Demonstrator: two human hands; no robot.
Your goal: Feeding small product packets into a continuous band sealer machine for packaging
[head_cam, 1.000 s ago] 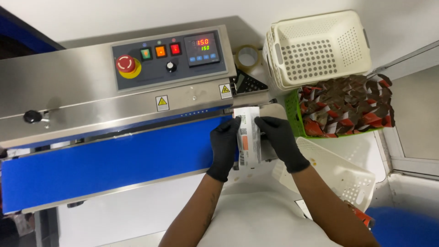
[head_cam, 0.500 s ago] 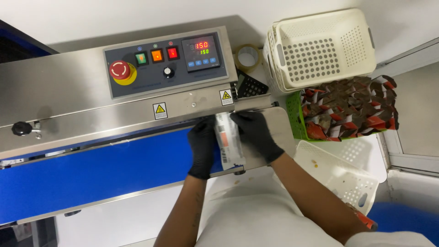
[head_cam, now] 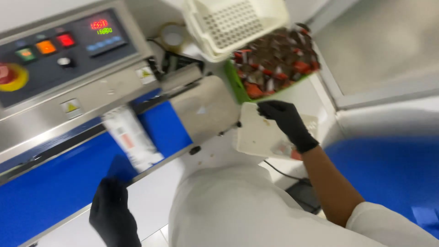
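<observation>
A white pouch (head_cam: pixel 132 139) with printed labels lies on the blue belt (head_cam: pixel 50 192) of a steel band sealer, its top under the sealing slot. My left hand (head_cam: pixel 112 215), in a black glove, hangs below the belt's front edge, apart from the pouch and holding nothing. My right hand (head_cam: pixel 286 121), also gloved, is stretched out to the right over a white perforated basket (head_cam: pixel 256 137). Its fingertips are close to a green crate (head_cam: pixel 235 84) full of red and brown packets (head_cam: pixel 274 59). Nothing shows in that hand.
The sealer's control panel (head_cam: pixel 59 50) has a red stop button, coloured switches and a red display. Another white perforated basket (head_cam: pixel 233 23) sits above the green crate. A tape roll (head_cam: pixel 173 35) lies behind the machine. Something blue and blurred (head_cam: pixel 388 174) lies at the right.
Both hands have let go of the pouch, which now rides on the belt. My right hand swung right toward the crate, my left hand dropped down. The camera turned right.
</observation>
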